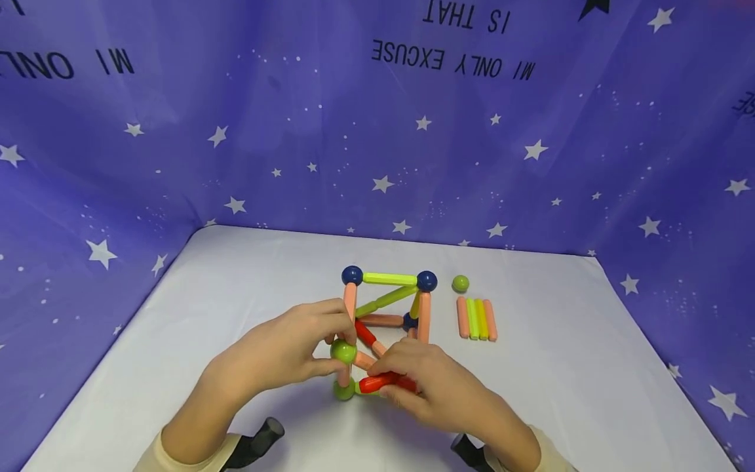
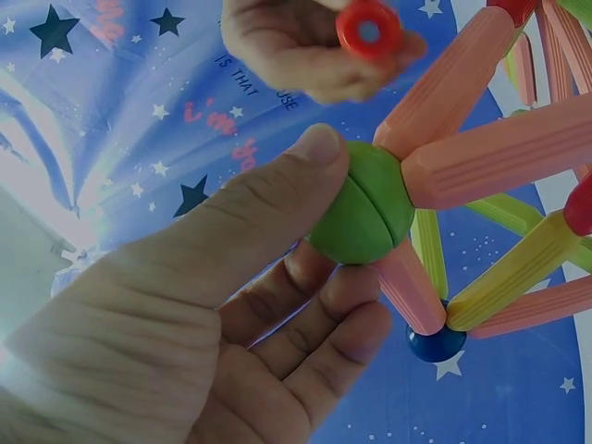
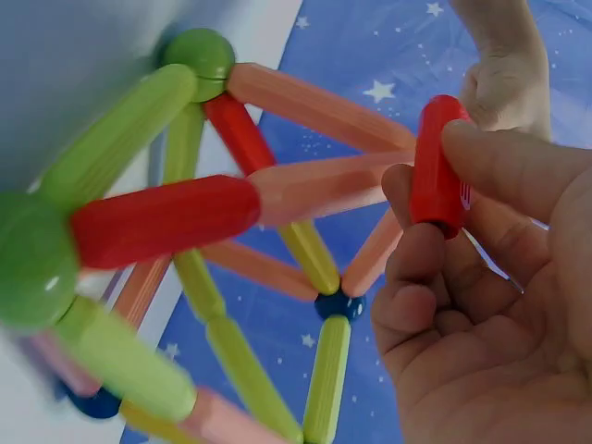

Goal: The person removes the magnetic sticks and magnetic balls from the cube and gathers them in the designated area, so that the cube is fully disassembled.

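A frame of magnetic rods and balls stands on the table, with blue and green balls at its corners. My left hand grips a green ball at the near upper corner, thumb on one side and fingers on the other. Pink rods run out from that ball. Close by, my right hand pinches a short red rod between thumb and fingers. In the left wrist view this rod's round end faces the camera, apart from the ball. The right hand covers the frame's near right corner in the head view.
To the right of the frame lie several loose rods in a row, pink, green and yellow. A loose green ball rests just behind them. Purple star-print cloth hangs around the white table.
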The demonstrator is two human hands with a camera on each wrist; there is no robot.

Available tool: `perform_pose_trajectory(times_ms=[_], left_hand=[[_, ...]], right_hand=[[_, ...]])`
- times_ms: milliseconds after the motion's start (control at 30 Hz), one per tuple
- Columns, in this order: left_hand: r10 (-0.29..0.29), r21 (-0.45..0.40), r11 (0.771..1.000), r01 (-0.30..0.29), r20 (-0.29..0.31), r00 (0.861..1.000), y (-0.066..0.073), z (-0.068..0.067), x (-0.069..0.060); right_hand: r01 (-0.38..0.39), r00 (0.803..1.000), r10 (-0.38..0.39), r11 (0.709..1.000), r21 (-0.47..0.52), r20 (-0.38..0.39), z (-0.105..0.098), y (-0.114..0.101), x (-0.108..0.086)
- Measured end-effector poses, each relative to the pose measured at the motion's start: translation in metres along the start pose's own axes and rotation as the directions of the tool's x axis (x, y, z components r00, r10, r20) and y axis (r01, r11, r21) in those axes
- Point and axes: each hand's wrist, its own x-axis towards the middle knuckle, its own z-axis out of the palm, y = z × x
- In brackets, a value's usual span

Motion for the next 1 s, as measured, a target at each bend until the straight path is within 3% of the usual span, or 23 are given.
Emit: perform_pose_trajectory(times_ms=[133, 233, 333, 467, 600, 733, 800, 867, 1000], left_hand=[[-0.006, 0.018, 1.000, 0.006, -0.007, 1.000, -0.001, -0.003, -0.001], [0.006, 0.014, 1.000, -0.006, -0.008, 1.000, -0.002, -0.003, -0.001], [0.009, 0.013, 1.000, -0.009, -0.008, 1.000, -0.002, -0.001, 0.000], [0.000, 0.015, 1.000, 0.000, 0.009, 1.000, -0.001, 0.000, 0.002], [-0.024, 0.024, 0.999, 0.023, 0.023, 0.999, 0.000, -0.003, -0.002], [-0.044, 0.028, 0.999, 0.043, 0.020, 0.999, 0.000, -0.003, -0.006], [-0.040, 0.030, 0.999, 0.040, 0.014, 0.999, 0.000, -0.003, -0.005], [-0.031, 0.034, 0.999, 0.031, 0.013, 0.999, 0.000, -0.002, -0.004], [-0.014, 0.036, 0.999, 0.013, 0.022, 1.000, 0.002, -0.001, 0.001]], right_hand=[[-0.076, 0.996, 0.078, 0.996, 0.034, -0.040, -0.013, 0.011, -0.011], [-0.219, 0.970, 0.220, 0.976, 0.020, -0.103, -0.027, 0.029, -0.023], [-0.420, 0.900, 0.413, 0.907, -0.023, -0.141, -0.042, 0.049, -0.037], [-0.648, 0.761, 0.641, 0.756, -0.090, -0.103, -0.044, 0.071, -0.061], [-0.759, 0.646, 0.762, 0.635, -0.147, -0.048, -0.029, 0.084, -0.074], [-0.819, 0.563, 0.826, 0.551, -0.160, -0.036, -0.018, 0.094, -0.072], [-0.835, 0.539, 0.841, 0.527, -0.158, -0.039, -0.017, 0.097, -0.071], [-0.842, 0.528, 0.848, 0.517, -0.157, -0.041, -0.017, 0.099, -0.072], [-0.841, 0.532, 0.843, 0.516, -0.163, -0.074, -0.022, 0.098, -0.077]])
